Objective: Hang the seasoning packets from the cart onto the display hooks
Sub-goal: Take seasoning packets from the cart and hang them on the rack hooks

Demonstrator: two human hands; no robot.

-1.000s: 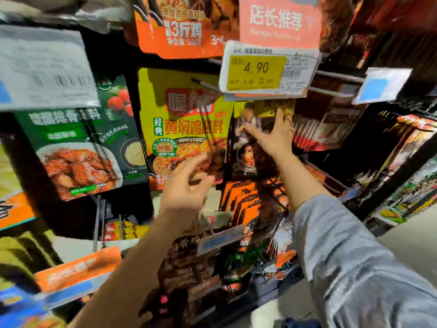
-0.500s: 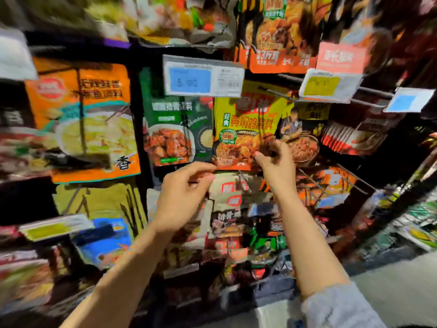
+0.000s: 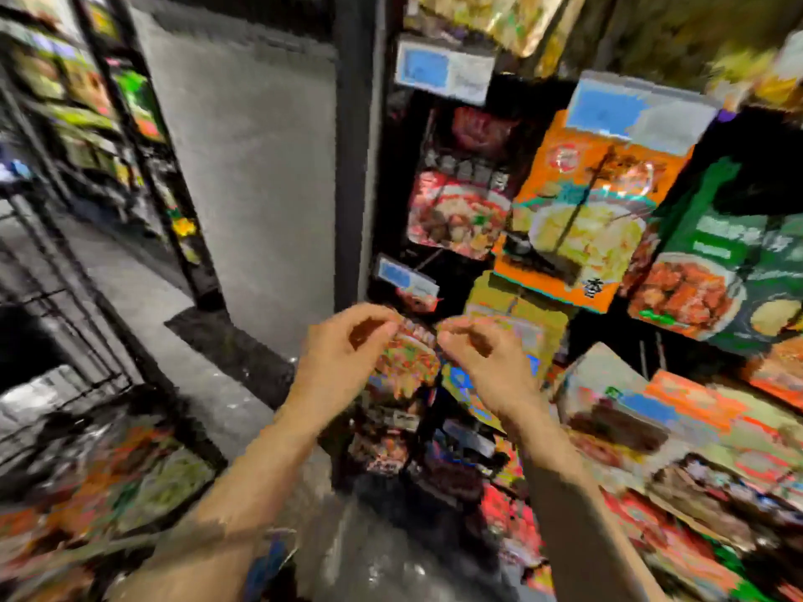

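Observation:
The frame is blurred by motion. My left hand [image 3: 343,354] and my right hand [image 3: 482,358] hover side by side at mid height in front of the display, fingers loosely curled, thumbs apart from the fingers, nothing clearly in either. Between them shows a small packet with a bowl picture [image 3: 408,362], apparently hanging on the rack behind. Above hang a red packet [image 3: 460,202], an orange packet [image 3: 599,210] and a green packet [image 3: 717,262]. At lower left a pile of seasoning packets [image 3: 130,480] lies in the wire cart [image 3: 65,319].
Blue price tags [image 3: 443,71] stick out from the hook ends. A dark upright post [image 3: 352,167] ends the display on the left. Beyond it runs a grey aisle floor [image 3: 260,189], with another shelf [image 3: 87,102] at far left. More packets [image 3: 695,449] fill the lower right.
My view has swung left and down, away from the yellow packets. Both hands have come down off the hooks and drawn close together. The cart has come into view.

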